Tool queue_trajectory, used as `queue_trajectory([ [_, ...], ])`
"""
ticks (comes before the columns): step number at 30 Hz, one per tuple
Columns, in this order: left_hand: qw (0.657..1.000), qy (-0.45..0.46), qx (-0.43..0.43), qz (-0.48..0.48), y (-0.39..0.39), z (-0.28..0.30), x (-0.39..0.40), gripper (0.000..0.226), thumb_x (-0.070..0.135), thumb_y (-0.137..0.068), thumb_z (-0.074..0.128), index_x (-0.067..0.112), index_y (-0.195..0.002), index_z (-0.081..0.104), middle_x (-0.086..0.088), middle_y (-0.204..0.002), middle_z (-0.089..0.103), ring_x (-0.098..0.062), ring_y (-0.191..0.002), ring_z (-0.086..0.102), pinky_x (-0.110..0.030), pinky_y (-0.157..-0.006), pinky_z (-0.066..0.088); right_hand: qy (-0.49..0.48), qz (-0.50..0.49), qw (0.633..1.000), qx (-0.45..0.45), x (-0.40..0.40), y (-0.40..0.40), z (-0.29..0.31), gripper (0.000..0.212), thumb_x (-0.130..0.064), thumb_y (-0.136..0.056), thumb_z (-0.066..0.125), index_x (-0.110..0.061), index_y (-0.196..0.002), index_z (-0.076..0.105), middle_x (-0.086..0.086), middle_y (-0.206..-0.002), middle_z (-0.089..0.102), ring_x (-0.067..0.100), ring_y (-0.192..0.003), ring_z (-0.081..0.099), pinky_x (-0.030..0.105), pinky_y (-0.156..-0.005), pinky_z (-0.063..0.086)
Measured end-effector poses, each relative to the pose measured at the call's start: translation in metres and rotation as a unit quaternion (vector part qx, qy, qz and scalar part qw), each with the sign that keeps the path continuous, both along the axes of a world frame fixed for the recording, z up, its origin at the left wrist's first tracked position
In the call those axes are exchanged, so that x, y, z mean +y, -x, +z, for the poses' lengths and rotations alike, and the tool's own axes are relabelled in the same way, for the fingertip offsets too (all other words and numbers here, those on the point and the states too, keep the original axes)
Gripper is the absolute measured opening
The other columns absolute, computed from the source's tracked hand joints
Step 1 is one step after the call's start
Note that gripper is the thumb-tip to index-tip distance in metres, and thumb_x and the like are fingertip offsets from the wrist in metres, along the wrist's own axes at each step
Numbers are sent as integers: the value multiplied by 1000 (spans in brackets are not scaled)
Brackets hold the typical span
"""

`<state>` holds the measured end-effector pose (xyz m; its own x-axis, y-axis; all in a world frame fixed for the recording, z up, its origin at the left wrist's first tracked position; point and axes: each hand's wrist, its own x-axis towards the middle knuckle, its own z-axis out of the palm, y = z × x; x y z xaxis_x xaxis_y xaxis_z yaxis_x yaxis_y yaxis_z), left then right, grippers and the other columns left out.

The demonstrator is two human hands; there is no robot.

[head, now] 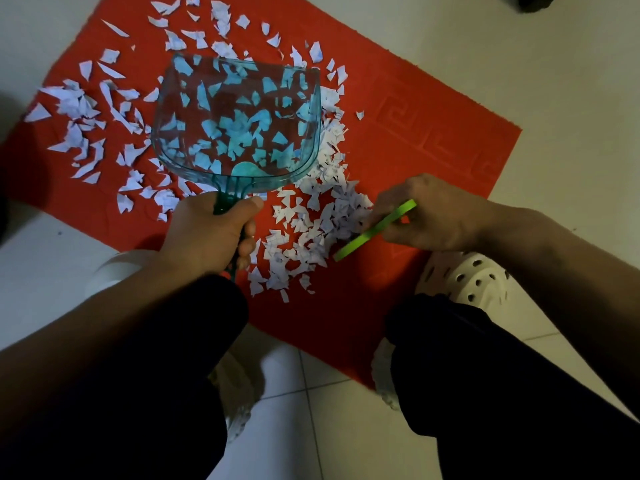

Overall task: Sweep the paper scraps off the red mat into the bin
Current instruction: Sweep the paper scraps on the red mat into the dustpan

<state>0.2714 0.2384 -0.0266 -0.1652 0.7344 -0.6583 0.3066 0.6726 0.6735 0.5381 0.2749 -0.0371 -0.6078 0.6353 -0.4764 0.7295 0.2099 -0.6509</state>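
Head view: one translucent teal dustpan [239, 119] was seen gripped by its handle in the left hand [207, 233], fingers wrapped tight, its tray held tilted above the red mat [415, 133]. One flat green strip [375, 230], apparently used as a scraper, was pinched in the right hand [433, 216] beside a dense heap of paper scraps [311, 230] at the mat's near middle. Scraps were far too many to be counted; well over a hundred were judged to lie scattered across the mat's left and upper parts, some seen through the tray. No bin could be seen. Scraps were judged likely to be pushed past the pan's lip if its edge were not pressed flat, or flicked onto the tiled floor [571, 64] by a hasty stroke. Two white clogs [467, 278] stood at the mat's near edge.
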Motion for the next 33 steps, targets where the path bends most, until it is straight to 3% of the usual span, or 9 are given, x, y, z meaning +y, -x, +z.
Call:
queue_trajectory([
  [3, 1000, 0, -6, 9, 1, -1, 0, 38, 31, -92, 63, 9, -62, 54, -1, -45, 51, -16, -38, 44, -26, -41, 41, 75, 34, 994, -68, -3, -4, -1, 18, -23, -83, 68, -30, -98, 75, -10, -97, 74, 10, -87, 68, 38, -81, 55],
  [6, 1000, 3, -1, -3, 1, -1, 0, 38, 32, -92, 62, 8, -63, 55, 0, -42, 51, -15, -36, 45, -25, -40, 41, 66, 68, 990, -102, -7, -2, -7, 18, -23, -84, 67, -30, -100, 74, -7, -100, 74, 11, -90, 67, 37, -81, 55],
  [15, 1000, 0, 4, 10, -1, 2, -1, 38, 31, -92, 63, 8, -63, 55, -1, -42, 51, -14, -34, 44, -23, -38, 40, -33, -2, 999, -5, 3, -4, -8, 31, -28, -76, 60, -25, -103, 75, -7, -100, 72, 14, -85, 66, 38, -75, 53],
  [20, 1000, 1, 8, 0, -1, 2, -1, 38, 31, -93, 62, 8, -64, 55, 0, -41, 50, -12, -33, 44, -21, -36, 40, 42, 20, 997, -64, -2, -3, -5, 19, -23, -82, 69, -28, -99, 75, -7, -99, 74, 11, -89, 68, 39, -81, 55],
  [29, 1000, 0, 19, -9, -1, 2, -1, 39, 32, -93, 62, 8, -63, 55, 1, -40, 50, -12, -33, 45, -22, -37, 41, -77, -10, 997, -12, 5, 3, -7, 26, -19, -82, 64, -21, -106, 74, -3, -104, 72, 16, -89, 66, 34, -75, 52],
  [33, 1000, -2, 11, 0, 0, 2, 0, 39, 31, -92, 63, 8, -62, 55, -2, -43, 51, -14, -34, 45, -24, -40, 41, -23, -10, 999, -27, 7, -4, -2, 19, -21, -83, 67, -24, -99, 76, -4, -97, 74, 13, -85, 67, 37, -76, 54],
])
